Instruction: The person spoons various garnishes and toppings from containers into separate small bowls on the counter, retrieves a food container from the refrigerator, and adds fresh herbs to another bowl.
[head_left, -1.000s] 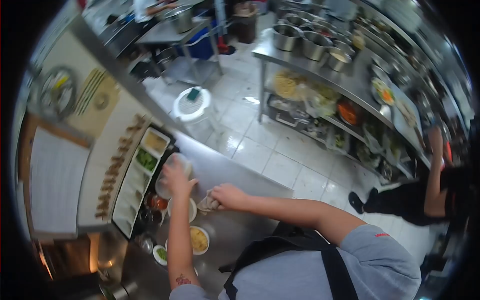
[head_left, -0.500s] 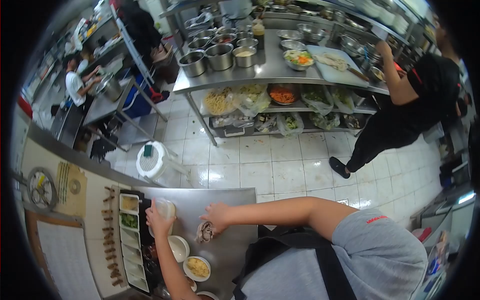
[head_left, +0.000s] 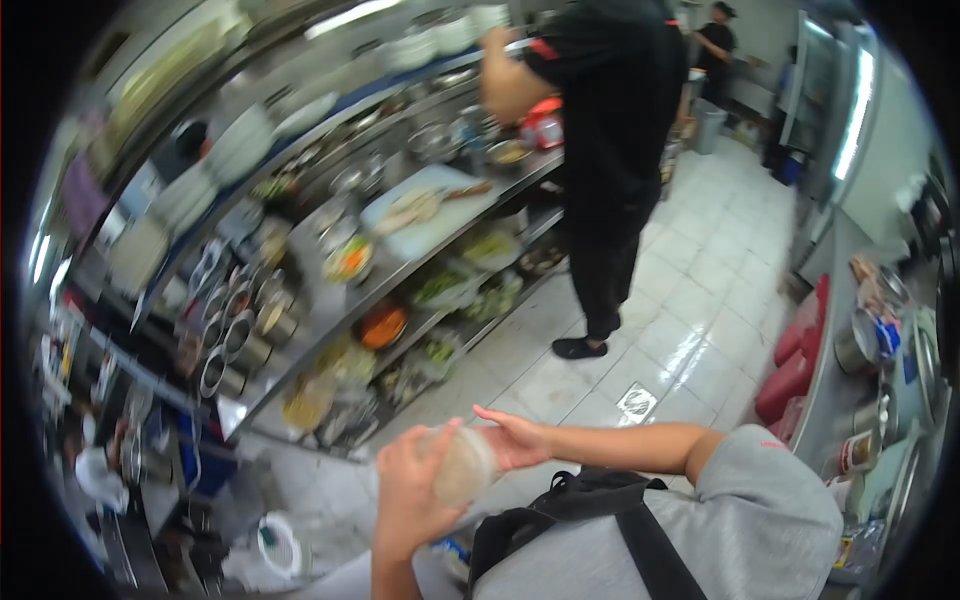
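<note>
A round translucent container (head_left: 464, 468) with pale contents is held up in front of my body. My left hand (head_left: 415, 485) is wrapped round its left side, fingers on the top. At its right side is my right hand (head_left: 515, 442), its fingers stretched out and apart, palm close to the container; whether it touches is partly hidden. No cloth shows in my right hand.
A steel table (head_left: 400, 272) holds a cutting board (head_left: 425, 210), a vegetable bowl (head_left: 348, 260) and metal pots (head_left: 240, 335). A person in black (head_left: 615, 150) stands beside it. Red containers (head_left: 785, 375) line the right counter (head_left: 825, 330). A white stool (head_left: 280, 545) is at lower left.
The view has swung right, away from the small steel counter. My left hand has lifted the container off it. My right hand has let go of the cloth and come to the container.
</note>
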